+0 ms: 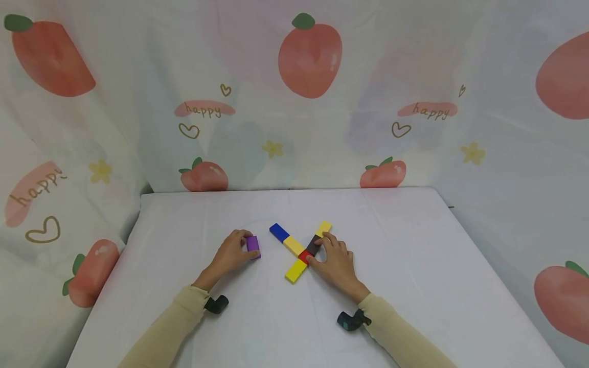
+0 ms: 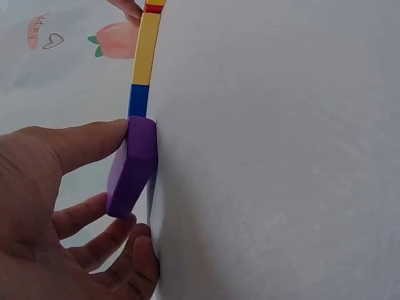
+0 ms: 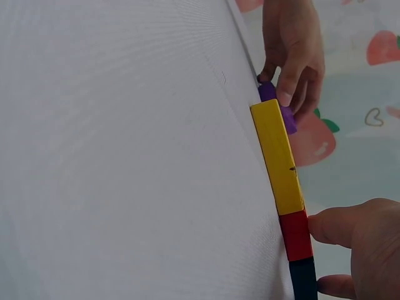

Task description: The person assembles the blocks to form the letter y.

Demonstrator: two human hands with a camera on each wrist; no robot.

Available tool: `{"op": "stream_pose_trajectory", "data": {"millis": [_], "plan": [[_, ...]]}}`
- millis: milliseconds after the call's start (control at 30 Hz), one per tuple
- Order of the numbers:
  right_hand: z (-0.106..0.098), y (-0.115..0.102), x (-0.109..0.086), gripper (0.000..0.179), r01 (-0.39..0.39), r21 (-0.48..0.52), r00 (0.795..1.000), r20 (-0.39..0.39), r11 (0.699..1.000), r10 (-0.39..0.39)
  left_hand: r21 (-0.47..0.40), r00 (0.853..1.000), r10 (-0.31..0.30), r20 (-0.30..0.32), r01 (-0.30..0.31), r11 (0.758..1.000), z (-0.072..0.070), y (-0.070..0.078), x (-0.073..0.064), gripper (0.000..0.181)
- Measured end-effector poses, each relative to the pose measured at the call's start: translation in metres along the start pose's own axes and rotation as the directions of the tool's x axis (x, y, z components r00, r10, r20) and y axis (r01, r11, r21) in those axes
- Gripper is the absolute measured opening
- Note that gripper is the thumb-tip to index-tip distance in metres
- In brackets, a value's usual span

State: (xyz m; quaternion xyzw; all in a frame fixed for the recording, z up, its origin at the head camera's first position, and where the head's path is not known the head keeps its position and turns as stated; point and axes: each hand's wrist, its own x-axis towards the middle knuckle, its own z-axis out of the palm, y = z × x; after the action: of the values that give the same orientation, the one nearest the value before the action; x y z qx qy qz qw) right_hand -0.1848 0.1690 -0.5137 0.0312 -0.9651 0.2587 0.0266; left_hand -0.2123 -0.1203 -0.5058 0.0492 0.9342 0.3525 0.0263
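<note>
On the left of the table, my left hand (image 1: 233, 251) pinches a purple block (image 1: 253, 246) between thumb and fingers. The left wrist view shows this purple block (image 2: 133, 165) tilted in the grip. To its right, coloured blocks form a cross-like figure. One arm has a yellow block (image 1: 324, 227), a black block (image 1: 314, 245), a red block (image 1: 304, 256) and a near yellow block (image 1: 295, 272). From the red one, a pale yellow block (image 1: 293, 246) and a blue block (image 1: 278, 232) extend to the far left. My right hand (image 1: 337, 261) touches the red and black blocks.
A white cloth covers the table (image 1: 423, 245). Behind it and at the sides hangs a curtain (image 1: 322, 138) with printed fruit, hearts and the word "happy". Black wrist cameras sit on both sleeves, close over the table.
</note>
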Motion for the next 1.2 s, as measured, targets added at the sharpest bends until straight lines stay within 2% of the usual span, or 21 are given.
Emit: {"op": "stream_pose_trajectory", "data": {"millis": [167,367,633,800,1200], "plan": [[0.0,0.0,-0.001,0.046,0.004,0.008,1.0,0.003,1.0,-0.004,-0.068,1.0,0.017,0.001,-0.017,0.998,0.0,0.0,-0.001,0.051],[0.0,0.001,0.0,0.045,0.008,0.011,1.0,0.002,1.0,-0.008,-0.169,1.0,0.011,0.013,-0.009,0.986,0.001,0.0,-0.001,0.047],[0.0,-0.001,0.0,0.045,0.008,0.01,1.0,-0.003,1.0,-0.008,-0.243,1.0,0.022,-0.002,-0.022,0.97,0.002,-0.001,-0.002,0.041],[0.0,0.0,-0.001,0.045,0.02,0.009,1.0,-0.022,1.0,-0.02,-0.264,0.999,0.039,0.0,-0.038,0.964,0.003,0.0,-0.004,0.037],[-0.001,-0.001,-0.001,0.046,0.009,0.006,1.0,-0.007,1.0,-0.009,-0.288,1.0,0.001,0.023,0.006,0.957,0.003,0.006,-0.01,0.037]]}}
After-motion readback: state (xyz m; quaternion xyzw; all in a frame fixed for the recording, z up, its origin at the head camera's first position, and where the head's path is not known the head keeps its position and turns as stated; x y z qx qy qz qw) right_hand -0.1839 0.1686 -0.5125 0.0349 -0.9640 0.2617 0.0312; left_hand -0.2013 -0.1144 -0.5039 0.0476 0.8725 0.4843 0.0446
